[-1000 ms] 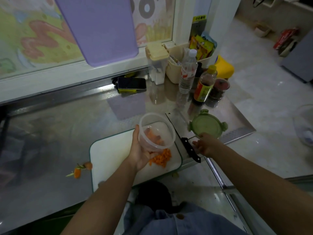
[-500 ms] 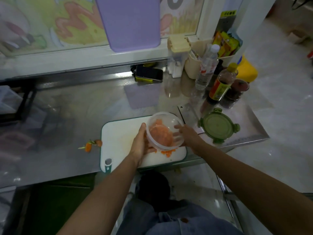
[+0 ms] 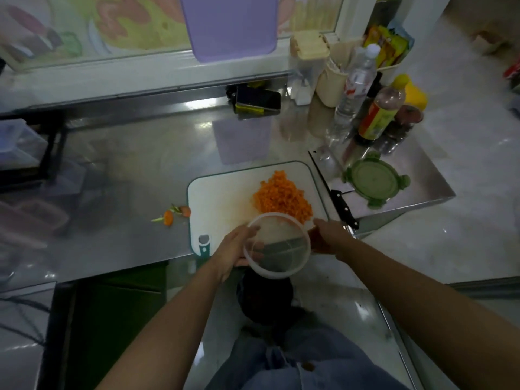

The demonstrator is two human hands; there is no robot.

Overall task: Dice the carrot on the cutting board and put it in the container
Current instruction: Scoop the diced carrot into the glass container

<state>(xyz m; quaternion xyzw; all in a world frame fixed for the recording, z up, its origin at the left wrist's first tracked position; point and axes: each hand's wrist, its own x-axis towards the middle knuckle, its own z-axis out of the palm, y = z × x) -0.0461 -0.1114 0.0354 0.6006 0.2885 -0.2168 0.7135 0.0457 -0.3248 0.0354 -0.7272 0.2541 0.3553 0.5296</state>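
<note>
A pile of diced carrot (image 3: 282, 199) lies on the right half of the white cutting board (image 3: 222, 195). My left hand (image 3: 233, 249) grips the left side of a clear round container (image 3: 277, 244), held at the board's near edge just below the pile. No carrot shows inside the container. My right hand (image 3: 327, 237) is at the container's right wall, by the board's near right corner, with its fingers partly hidden behind the plastic.
A black-handled knife (image 3: 334, 192) lies right of the board, with the green lid (image 3: 375, 181) beyond it. Carrot ends (image 3: 174, 215) lie left of the board. Bottles (image 3: 378, 116), a phone (image 3: 257, 101) and tubs stand at the back right of the steel counter.
My right hand left the knife and came to the container. The container dropped from above the pile to the board's near edge, uncovering the diced carrot.
</note>
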